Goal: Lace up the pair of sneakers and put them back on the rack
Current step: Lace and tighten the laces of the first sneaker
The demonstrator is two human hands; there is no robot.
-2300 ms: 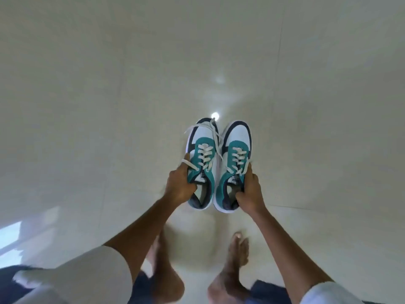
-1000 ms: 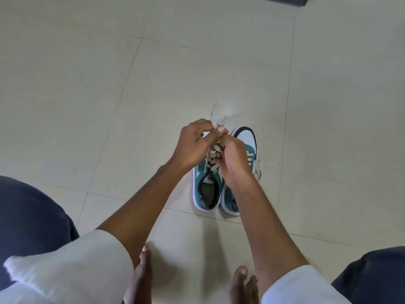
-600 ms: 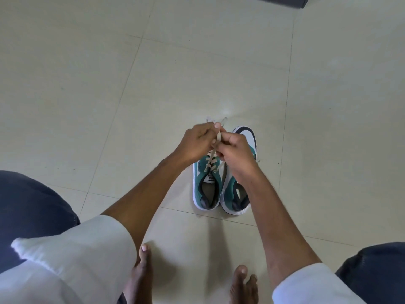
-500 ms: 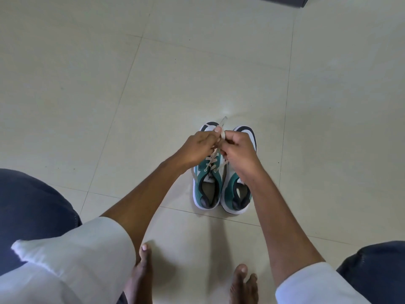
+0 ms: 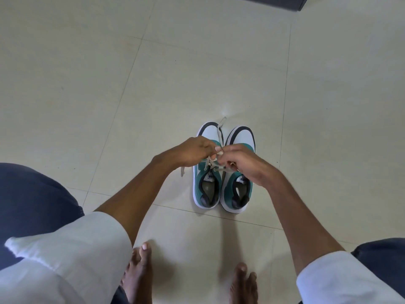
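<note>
Two teal, white and navy sneakers stand side by side on the tiled floor, toes pointing away from me: the left sneaker and the right sneaker. My left hand and my right hand meet above the left sneaker's tongue, each pinching a part of its cream shoelace. One lace end trails over the toe cap, another hangs to the left of the shoe. The right sneaker's laces are hidden under my right hand.
Pale floor tiles with thin grout lines spread all around. A dark object's edge shows at the top right. My bare feet stand just behind the shoes, and my knees frame both lower corners.
The sneakers went from held in the air to standing on the floor. Both hands came together on the left sneaker's lace and have sunk lower, closer to the tongue.
</note>
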